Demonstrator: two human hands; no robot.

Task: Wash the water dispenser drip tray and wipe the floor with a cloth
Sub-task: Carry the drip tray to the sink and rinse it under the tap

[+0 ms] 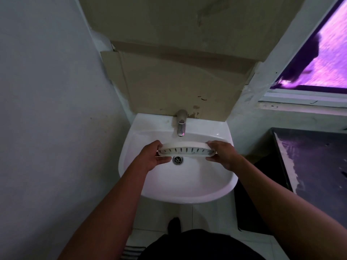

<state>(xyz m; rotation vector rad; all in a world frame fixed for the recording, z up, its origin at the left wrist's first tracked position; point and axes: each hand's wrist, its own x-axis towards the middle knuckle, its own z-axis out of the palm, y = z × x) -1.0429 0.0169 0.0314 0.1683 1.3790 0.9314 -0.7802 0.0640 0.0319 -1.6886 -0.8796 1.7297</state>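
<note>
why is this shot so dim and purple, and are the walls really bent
Head view: dim room, lit mostly by the window, blown out purple and tinting the sink; small glare on the tap; the wide-angle lens bows the walls; the drip tray is fairly sharp.

Pale grey painted wall (47, 91) at 9 o'clock; brown cardboard sheet (178, 77) at 12; purple-tinted glass window (323, 53) at 2; white tiled floor (187, 212) at 6. Dim light.

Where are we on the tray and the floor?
Done: the tray is at the sink. In hand: left hand and right hand grip its ends under the tap; water flow unclear. Left: washing, then the floor; no cloth visible.
</note>
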